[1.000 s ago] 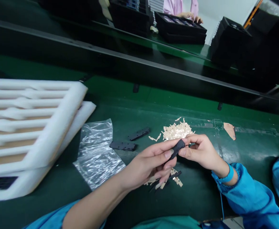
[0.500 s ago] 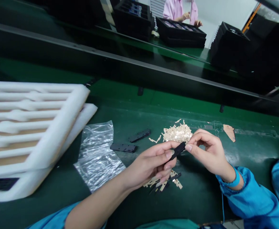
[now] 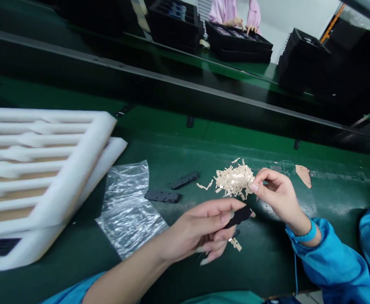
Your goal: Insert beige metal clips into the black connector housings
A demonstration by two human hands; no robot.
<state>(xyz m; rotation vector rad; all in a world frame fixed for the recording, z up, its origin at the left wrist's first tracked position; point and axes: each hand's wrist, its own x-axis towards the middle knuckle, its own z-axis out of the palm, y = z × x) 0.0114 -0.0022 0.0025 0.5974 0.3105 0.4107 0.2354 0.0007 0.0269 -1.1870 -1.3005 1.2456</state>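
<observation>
My left hand [image 3: 200, 228] grips a flat black plastic piece [image 3: 238, 216] between thumb and fingers, above the green table. My right hand [image 3: 275, 192] has moved off the piece, its thumb and forefinger pinched together at the right edge of a heap of small pale metal strips [image 3: 235, 179]. What that pinch holds, if anything, is too small to make out. Partly hidden under my left hand lie a perforated beige strip [image 3: 235, 244] and a small black part. Left of the heap rest two stacks of black plates, the upper one [image 3: 184, 180] and the lower one [image 3: 162, 196].
A clear plastic bag [image 3: 128, 211] lies left of the black plates. White slotted foam trays [image 3: 93, 156] overlap at the far left. Behind, a dark rail [image 3: 185, 84] crosses the table. Beyond it, a person in pink [image 3: 232, 12] reaches into a black tray [image 3: 240, 50].
My right hand has separated from the black piece and sits beside the heap. My left hand has lowered the piece slightly toward me. The person beyond has lowered both hands to the tray.
</observation>
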